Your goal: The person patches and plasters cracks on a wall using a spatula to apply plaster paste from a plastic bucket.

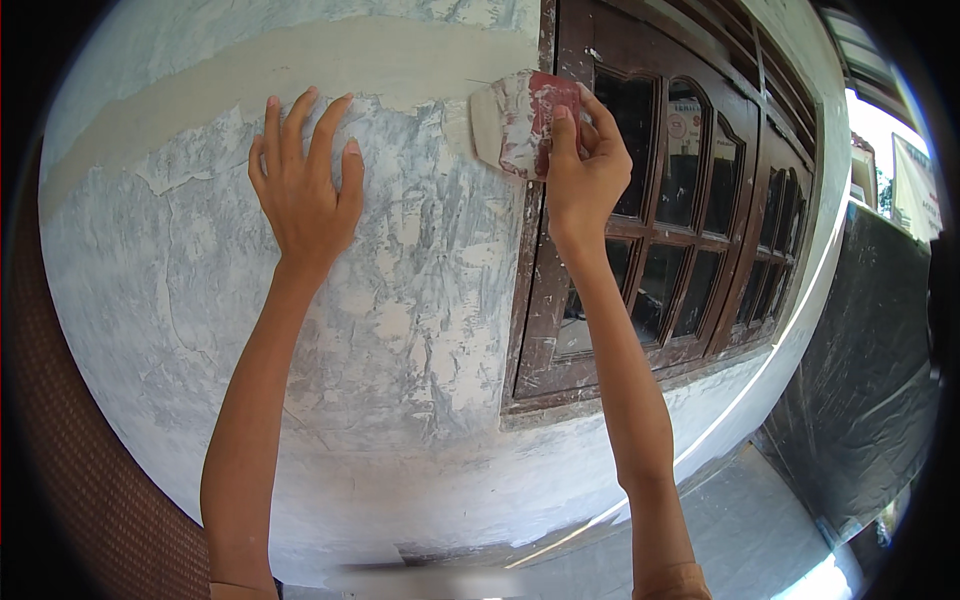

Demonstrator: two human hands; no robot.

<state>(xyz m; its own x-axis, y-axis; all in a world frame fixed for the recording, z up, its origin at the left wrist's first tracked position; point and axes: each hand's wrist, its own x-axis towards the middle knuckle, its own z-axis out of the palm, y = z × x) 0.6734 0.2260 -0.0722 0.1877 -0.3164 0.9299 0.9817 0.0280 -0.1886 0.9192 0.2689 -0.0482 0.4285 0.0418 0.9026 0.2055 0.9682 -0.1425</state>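
Note:
My right hand (pixel 590 170) grips a red putty scraper (pixel 540 115) that is smeared with pale putty. The scraper's blade side faces left, at the wall beside the window frame's upper left part. Whether its edge presses on the wall, I cannot tell. To the left, my left hand (pixel 308 200) is raised with its fingers spread at the wall, and it holds nothing. The wall (pixel 390 260) is patchy grey and white with rough putty marks. A smoother beige band of putty (pixel 300 65) runs across it above my left hand.
A dark brown wooden window (pixel 690 230) with glass panes and paint specks lies right of the wall patch. Beyond it hangs a black sheet (pixel 850 350). Grey floor (pixel 740 520) shows below. A brown textured surface (pixel 90 470) borders the left side.

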